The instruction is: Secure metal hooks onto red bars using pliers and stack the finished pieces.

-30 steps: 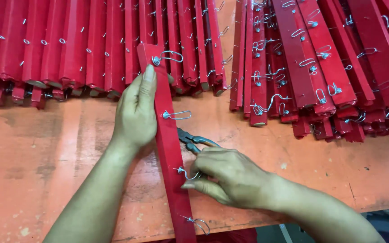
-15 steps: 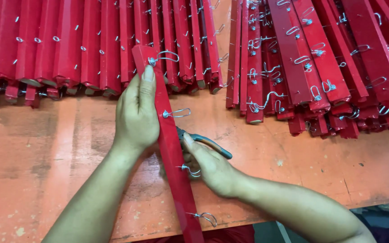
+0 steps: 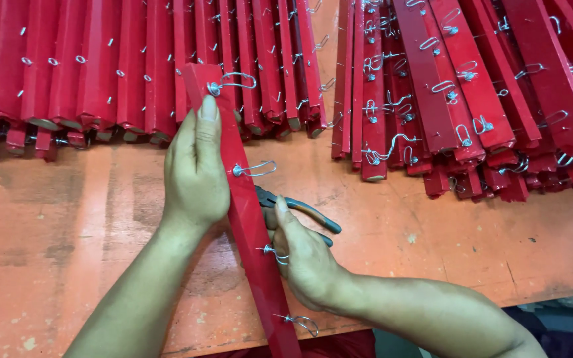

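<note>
the left hand lies flat on a long red painted strip, fingers stretched up along it and pressing it down against the orange workbench. the strip runs at a slant from the upper left, near the row of stacked strips, down to the bench's near edge. four bent wire hooks stick out of its right side, spaced along its length. the right hand is closed on the strip's right edge at the third hook, thumb pointing up along the strip, fingertips pinching the wire there. a pair of pliers with dark handles lies on the bench just behind that hand, touching or nearly touching the strip; i cannot tell whether the hand grips them. two batches of red strips with the same wire hooks lie side by side across the far part of the bench, with a gap between them.
</note>
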